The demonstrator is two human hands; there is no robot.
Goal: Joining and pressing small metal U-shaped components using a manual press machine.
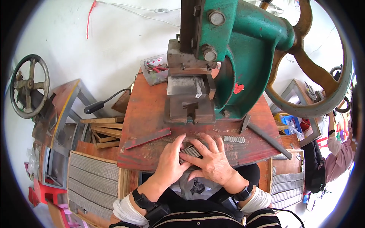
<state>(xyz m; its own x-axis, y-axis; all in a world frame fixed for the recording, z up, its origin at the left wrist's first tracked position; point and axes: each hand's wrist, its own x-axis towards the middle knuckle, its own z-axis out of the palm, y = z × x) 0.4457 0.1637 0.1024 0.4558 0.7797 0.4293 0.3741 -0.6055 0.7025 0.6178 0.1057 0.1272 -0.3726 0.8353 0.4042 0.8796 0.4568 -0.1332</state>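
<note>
Both hands pressed flat on a grey ribbed metal strip bundle (190, 152).
Left hand (170, 161) and right hand (213, 163): fingers spread, unclamped; bundle lies under the fingertips, long axis left-right, equally near both, on the worn red surface (148, 114).

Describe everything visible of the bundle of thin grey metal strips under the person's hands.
The bundle of grey metal strips lies flat near the front edge of the worn red bench top, in front of the green press. It looks like thin, ridged metal pieces stacked side by side, angled slightly. The left hand and right hand both press on it with spread fingers, covering most of it; its ends are hidden.
</note>
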